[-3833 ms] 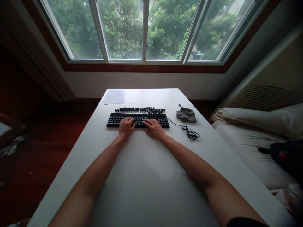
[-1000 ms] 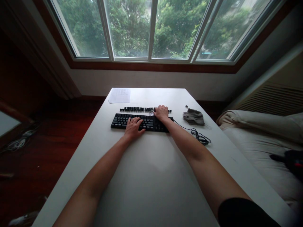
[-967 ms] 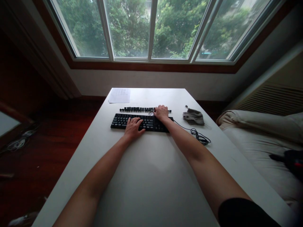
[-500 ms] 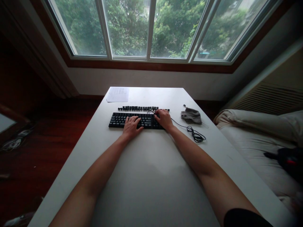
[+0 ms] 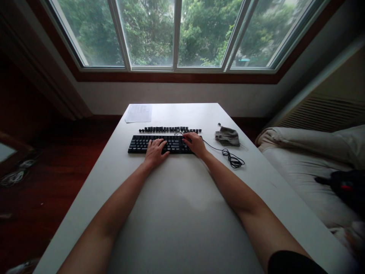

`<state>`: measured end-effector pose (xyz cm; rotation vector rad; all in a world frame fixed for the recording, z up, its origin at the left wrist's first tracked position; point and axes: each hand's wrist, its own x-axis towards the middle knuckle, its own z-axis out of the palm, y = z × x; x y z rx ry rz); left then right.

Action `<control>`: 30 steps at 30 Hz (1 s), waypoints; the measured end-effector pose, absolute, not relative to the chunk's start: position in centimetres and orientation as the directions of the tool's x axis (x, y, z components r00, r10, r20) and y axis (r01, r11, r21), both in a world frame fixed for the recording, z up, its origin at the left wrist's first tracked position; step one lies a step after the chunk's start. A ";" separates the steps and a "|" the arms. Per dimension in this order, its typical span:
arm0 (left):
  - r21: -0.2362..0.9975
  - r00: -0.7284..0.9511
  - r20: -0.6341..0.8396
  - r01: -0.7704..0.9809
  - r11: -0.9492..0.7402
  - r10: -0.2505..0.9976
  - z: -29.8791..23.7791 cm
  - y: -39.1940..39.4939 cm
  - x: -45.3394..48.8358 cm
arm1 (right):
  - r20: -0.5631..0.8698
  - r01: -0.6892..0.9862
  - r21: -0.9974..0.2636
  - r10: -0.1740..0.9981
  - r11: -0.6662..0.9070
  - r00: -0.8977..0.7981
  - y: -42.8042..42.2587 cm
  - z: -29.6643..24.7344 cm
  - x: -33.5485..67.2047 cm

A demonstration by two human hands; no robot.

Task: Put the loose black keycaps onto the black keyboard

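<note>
A black keyboard lies across the white table. My left hand rests on its middle, fingers spread over the keys and holding nothing. At the keyboard's right part is my right hand, its fingers curled together. Beside those fingertips shows a thin wire loop; whether the hand grips it or a key, I cannot tell. Several loose black keycaps stand in a row behind the keyboard. The keyboard's black cable leads right into a bundled coil.
A grey fabric pouch lies to the right on the table. Printed paper sits at the far left corner. A window is beyond the table, and a cushioned seat with a dark item on it stands at the right.
The whole view has shifted slightly. My right fingers look a little more bent above the keyboard's right part; my left hand stays on the keys.
</note>
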<state>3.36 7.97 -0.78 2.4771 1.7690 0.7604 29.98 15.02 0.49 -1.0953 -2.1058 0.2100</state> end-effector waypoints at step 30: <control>0.244 0.262 0.358 0.900 -0.361 0.896 -0.7 7.8 3.5 | 0.276 0.157 -0.944 0.956 0.289 -0.100 16.8 -0.5 28.9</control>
